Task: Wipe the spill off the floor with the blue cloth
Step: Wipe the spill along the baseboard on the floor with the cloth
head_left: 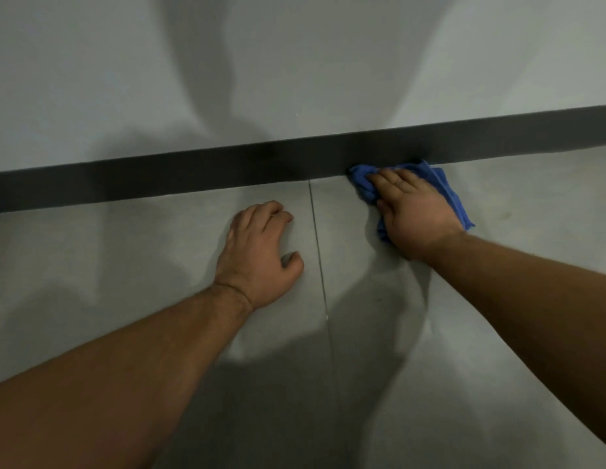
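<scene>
The blue cloth point(447, 191) lies bunched on the grey tiled floor point(125, 252), right against the dark skirting board. My right hand point(413, 211) is pressed flat on top of the cloth, fingers pointing up-left toward the wall. My left hand point(261, 252) rests on the bare floor to the left of a tile joint, fingers curled under, holding nothing. A faint darker smear shows on the tile below my right wrist point(379, 292); I cannot tell whether it is wet.
A dark skirting board point(159, 177) runs across the view where the floor meets a pale grey wall point(295, 62). A thin tile joint point(318, 252) runs between my hands. Shadows of my arms and head fall on floor and wall.
</scene>
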`<state>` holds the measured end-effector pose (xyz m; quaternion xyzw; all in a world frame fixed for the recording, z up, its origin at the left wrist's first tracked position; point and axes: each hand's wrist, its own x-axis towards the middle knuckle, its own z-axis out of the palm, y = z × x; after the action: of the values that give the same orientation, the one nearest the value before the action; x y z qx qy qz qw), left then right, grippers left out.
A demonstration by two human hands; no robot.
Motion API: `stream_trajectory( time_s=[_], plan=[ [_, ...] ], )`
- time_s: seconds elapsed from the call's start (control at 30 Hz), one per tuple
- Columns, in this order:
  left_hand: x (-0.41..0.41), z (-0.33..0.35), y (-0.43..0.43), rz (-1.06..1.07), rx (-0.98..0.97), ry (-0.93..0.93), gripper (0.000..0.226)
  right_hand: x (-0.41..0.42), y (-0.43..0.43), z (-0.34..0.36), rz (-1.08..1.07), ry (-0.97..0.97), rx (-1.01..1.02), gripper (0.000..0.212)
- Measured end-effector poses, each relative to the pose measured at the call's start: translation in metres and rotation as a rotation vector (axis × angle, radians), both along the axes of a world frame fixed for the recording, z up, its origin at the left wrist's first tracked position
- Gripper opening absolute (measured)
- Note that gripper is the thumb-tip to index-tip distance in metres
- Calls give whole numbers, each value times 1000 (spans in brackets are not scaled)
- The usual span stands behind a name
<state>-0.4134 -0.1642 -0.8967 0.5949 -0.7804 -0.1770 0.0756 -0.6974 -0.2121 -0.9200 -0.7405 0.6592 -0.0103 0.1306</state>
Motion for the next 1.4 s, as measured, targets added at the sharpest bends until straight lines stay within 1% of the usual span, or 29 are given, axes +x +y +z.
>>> stream_trajectory(
  time_s=[0.17,0.23,0.3,0.37,0.4,0.47,0.53,0.57,0.63,0.7,0.77,0.83,0.9,0.97,1.0,1.13,1.17,1.23,1.3,1.33,1.4],
  plan=[
    [-12,-3,-1,4,10,-25,69,-19,0,7,-58,-64,30,54],
    [-12,-6,-2,-7,3,-45,72,-16,8,11,-88,-112,-54,54],
    [-11,-10,-2,-30,14,-76,76,-11,23,13,-168,-53,-171,56],
    [-10,-14,1,-55,36,-114,79,-2,31,15,-258,31,-146,53],
    [-10,-15,2,-62,38,-117,80,3,29,16,-308,-21,-120,48],
    [-8,-15,3,-55,40,-60,80,18,16,22,-443,-303,-124,35],
    [-6,-12,2,-14,47,65,76,39,4,31,-522,-550,-198,26],
    [-4,-10,1,12,50,132,73,52,0,36,-531,-625,-214,27],
    [0,-8,0,50,55,240,69,85,-4,45,-503,-716,-187,32],
    [3,-8,0,64,64,292,71,116,-6,48,-359,-741,-156,33],
    [3,-10,1,78,64,307,80,141,-9,44,-161,-699,-125,36],
    [3,-12,1,105,61,323,84,150,-15,36,-34,-574,-98,42],
    [3,-13,0,105,62,328,81,140,-15,26,24,-367,-58,50],
    [4,-13,0,78,61,310,75,115,-11,18,37,-218,-38,56],
    [4,-13,0,70,59,301,72,98,-9,16,13,-171,-38,58],
    [-1,-15,1,52,32,280,66,19,2,20,-198,-38,-27,63],
    [-3,-15,2,39,12,259,66,1,7,22,-228,-24,-38,62],
    [-8,-15,3,2,-35,202,66,-32,18,25,-304,-32,-125,54],
    [-15,-15,5,-35,-56,166,67,-63,29,27,-443,-40,-242,47],
    [-19,-15,5,-52,-59,158,67,-77,33,27,-512,-24,-268,45],
    [-26,-15,5,-87,-68,152,66,-100,41,22,-589,22,-223,43]
  ],
)
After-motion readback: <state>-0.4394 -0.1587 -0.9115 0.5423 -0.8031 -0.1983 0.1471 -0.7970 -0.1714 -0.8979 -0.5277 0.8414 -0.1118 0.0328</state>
